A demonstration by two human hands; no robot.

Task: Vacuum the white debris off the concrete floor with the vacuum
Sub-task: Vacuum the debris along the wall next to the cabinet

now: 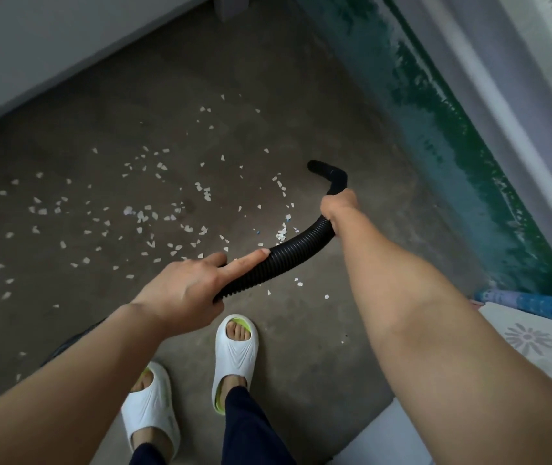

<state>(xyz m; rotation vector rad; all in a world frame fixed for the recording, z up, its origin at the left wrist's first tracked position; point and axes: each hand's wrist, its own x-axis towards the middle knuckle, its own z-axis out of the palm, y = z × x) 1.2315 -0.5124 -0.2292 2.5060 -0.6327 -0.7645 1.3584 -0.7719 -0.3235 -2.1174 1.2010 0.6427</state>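
A black ribbed vacuum hose curves across the middle of the view above the concrete floor. Its open end points left, just above the floor, to the right of the scattered pieces. My right hand is shut on the hose near that bent end. My left hand grips the hose lower down, with the index finger stretched along it. White debris, several small torn flakes, is spread over the floor from the far left to under the hose.
My feet in white slippers stand at the bottom centre. A green-painted wall base runs along the right, a grey wall along the top left. A patterned mat and rolled cloth lie at the right.
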